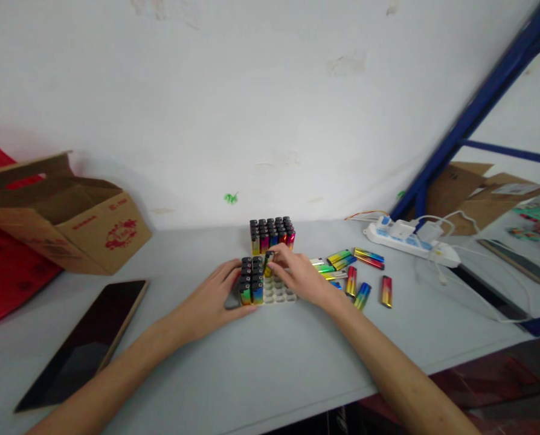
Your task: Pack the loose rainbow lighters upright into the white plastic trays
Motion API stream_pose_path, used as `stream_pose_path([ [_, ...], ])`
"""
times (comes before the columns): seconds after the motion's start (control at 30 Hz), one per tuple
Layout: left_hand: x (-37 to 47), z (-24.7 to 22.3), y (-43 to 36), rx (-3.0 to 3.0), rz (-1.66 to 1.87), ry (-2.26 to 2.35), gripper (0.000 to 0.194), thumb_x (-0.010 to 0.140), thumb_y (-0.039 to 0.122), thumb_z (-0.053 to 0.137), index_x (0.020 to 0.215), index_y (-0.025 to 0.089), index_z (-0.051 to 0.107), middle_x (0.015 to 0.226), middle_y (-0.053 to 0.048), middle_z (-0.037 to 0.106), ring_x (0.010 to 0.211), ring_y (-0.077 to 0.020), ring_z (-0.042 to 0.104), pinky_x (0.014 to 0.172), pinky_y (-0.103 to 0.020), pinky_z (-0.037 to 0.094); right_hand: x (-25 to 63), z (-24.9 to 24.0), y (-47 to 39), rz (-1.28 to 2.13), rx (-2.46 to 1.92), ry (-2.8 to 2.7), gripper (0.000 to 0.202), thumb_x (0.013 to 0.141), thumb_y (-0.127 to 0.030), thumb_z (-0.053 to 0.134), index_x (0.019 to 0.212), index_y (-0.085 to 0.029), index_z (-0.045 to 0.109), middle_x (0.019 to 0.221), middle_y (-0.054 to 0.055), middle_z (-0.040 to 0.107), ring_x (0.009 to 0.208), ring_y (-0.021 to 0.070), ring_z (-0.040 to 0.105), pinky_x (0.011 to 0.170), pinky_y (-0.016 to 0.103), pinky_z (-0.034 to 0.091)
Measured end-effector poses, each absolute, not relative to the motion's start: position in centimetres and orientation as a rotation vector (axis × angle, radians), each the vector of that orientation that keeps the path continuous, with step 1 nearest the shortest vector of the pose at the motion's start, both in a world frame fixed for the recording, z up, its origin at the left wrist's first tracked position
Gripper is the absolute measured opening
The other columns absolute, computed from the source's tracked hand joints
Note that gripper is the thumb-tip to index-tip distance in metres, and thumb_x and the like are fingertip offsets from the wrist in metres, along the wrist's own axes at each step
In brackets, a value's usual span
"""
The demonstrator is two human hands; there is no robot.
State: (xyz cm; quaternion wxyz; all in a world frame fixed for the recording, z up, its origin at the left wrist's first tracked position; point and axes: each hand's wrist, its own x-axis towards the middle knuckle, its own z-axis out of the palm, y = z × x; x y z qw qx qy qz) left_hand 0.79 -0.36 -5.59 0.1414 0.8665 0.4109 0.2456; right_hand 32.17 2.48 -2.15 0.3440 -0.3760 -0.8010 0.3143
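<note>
My left hand [211,302] steadies one white tray [279,291], fingers flat against it. My right hand [299,273] pinches one lighter [269,261] over the tray. About seven loose lighters [360,278] lie right of it; one full tray [272,234] stands behind.

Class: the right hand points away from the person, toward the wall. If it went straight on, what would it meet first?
Probably the full tray of lighters just behind the right hand, which holds a lighter; depth is uncertain.

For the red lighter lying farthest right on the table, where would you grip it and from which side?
Probably across the long narrow sides of the red lighter, from above. It lies flat and apart from the other loose lighters, its length running away from the person, so both sides are free; the right hand is nearest.
</note>
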Motion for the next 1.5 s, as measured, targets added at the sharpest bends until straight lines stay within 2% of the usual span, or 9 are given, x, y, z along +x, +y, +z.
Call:
stream_pose_path([
  [0.3, 0.3, -6.0, 0.2, 2.522, 0.757, 1.150, 0.079, 0.112, 0.079, 0.088, 0.174, 0.032, 0.075, 0.179, -0.015, 0.079, 0.164, -0.0459, 0.078, 0.146, -0.064, 0.064, 32.2, -2.1, 2.8, 0.735, -0.984, -2.244, 0.014, 0.124, -0.026, 0.077, 0.137, -0.030, 0.072, 0.119, 0.007, 0.092, 0.110, 0.0308, 0.088, 0.102, 0.040, 0.067],
  [0.43, 0.1, -6.1, 0.4, 2.507, 0.756, 1.158, 0.081, 0.112, 0.081, 0.086, 0.175, 0.031, 0.075, 0.179, -0.015, 0.079, 0.163, -0.0465, 0.080, 0.146, -0.065, 0.064, 33.5, -1.9, 3.1, 0.638, -0.980, -2.286, 0.021, 0.123, -0.032, 0.085, 0.142, -0.028, 0.079, 0.140, 0.013, 0.092, 0.133, 0.0334, 0.086, 0.121, 0.049, 0.068],
  [0.57, -0.1, -6.4, 0.7, 2.505, 0.778, 1.171, 0.081, 0.112, 0.082, 0.087, 0.174, 0.031, 0.077, 0.179, -0.015, 0.080, 0.164, -0.0473, 0.080, 0.146, -0.064, 0.065, 37.6, -1.1, 3.8, 0.381, -1.081, -2.090, 0.030, 0.130, -0.040, 0.071, 0.156, -0.028, 0.080, 0.161, 0.018, 0.083, 0.156, 0.0360, 0.075, 0.139, 0.059, 0.060],
  [0.77, -0.3, -7.1, 0.9, 2.527, 0.776, 1.179, 0.085, 0.110, 0.088, 0.087, 0.172, 0.031, 0.078, 0.179, -0.017, 0.080, 0.162, -0.0477, 0.081, 0.142, -0.064, 0.068, 43.6, -0.5, 5.1, 0.348, -1.308, -2.082, 0.012, 0.120, -0.027, 0.080, 0.120, -0.023, 0.091, 0.125, 0.015, 0.091, 0.122, 0.0341, 0.085, 0.120, 0.051, 0.066],
  [0.87, -0.1, -7.1, 0.8, 2.522, 0.803, 1.177, 0.084, 0.110, 0.089, 0.086, 0.170, 0.031, 0.079, 0.178, -0.016, 0.081, 0.160, -0.0464, 0.082, 0.142, -0.062, 0.068, 44.1, -0.9, 5.4, 0.507, -1.397, -2.251, 0.005, 0.110, -0.025, 0.094, 0.114, -0.023, 0.095, 0.120, 0.013, 0.093, 0.113, 0.0331, 0.086, 0.114, 0.048, 0.067],
  [1.07, 0.2, -6.6, 0.5, 2.508, 0.764, 1.164, 0.082, 0.110, 0.089, 0.085, 0.164, 0.027, 0.083, 0.182, -0.018, 0.078, 0.166, -0.0481, 0.078, 0.146, -0.064, 0.065, 43.7, -1.8, 5.5, 0.493, -1.394, -2.220, 0.006, 0.107, -0.022, 0.093, 0.109, -0.023, 0.088, 0.118, 0.012, 0.091, 0.114, 0.0319, 0.085, 0.112, 0.047, 0.067],
  [1.23, 0.3, -6.6, 0.4, 2.506, 0.715, 1.190, 0.086, 0.112, 0.090, 0.084, 0.163, 0.022, 0.083, 0.183, -0.022, 0.076, 0.169, -0.0490, 0.076, 0.147, -0.065, 0.063, 43.0, -1.4, 5.7, 0.550, -1.216, -1.808, 0.029, 0.110, -0.055, 0.090, 0.114, -0.027, 0.086, 0.119, 0.011, 0.092, 0.112, 0.0313, 0.085, 0.102, 0.046, 0.071],
  [1.37, 0.3, -6.6, 0.4, 2.508, 0.695, 1.202, 0.088, 0.111, 0.090, 0.084, 0.166, 0.022, 0.082, 0.185, -0.022, 0.075, 0.170, -0.0491, 0.075, 0.148, -0.064, 0.061, 40.5, -0.8, 5.4, 0.737, -1.096, -1.505, 0.061, 0.097, -0.086, 0.096, 0.107, -0.027, 0.085, 0.115, 0.011, 0.091, 0.113, 0.0322, 0.083, 0.098, 0.044, 0.072],
  [1.5, 0.1, -6.6, 0.4, 2.518, 0.699, 1.197, 0.086, 0.112, 0.090, 0.084, 0.167, 0.024, 0.081, 0.185, -0.020, 0.075, 0.170, -0.0487, 0.075, 0.147, -0.064, 0.063, 36.8, -1.0, 4.7, 0.960, -0.996, -1.243, 0.077, 0.095, -0.106, 0.084, 0.101, -0.030, 0.073, 0.101, 0.005, 0.082, 0.097, 0.0270, 0.079, 0.084, 0.038, 0.069],
])
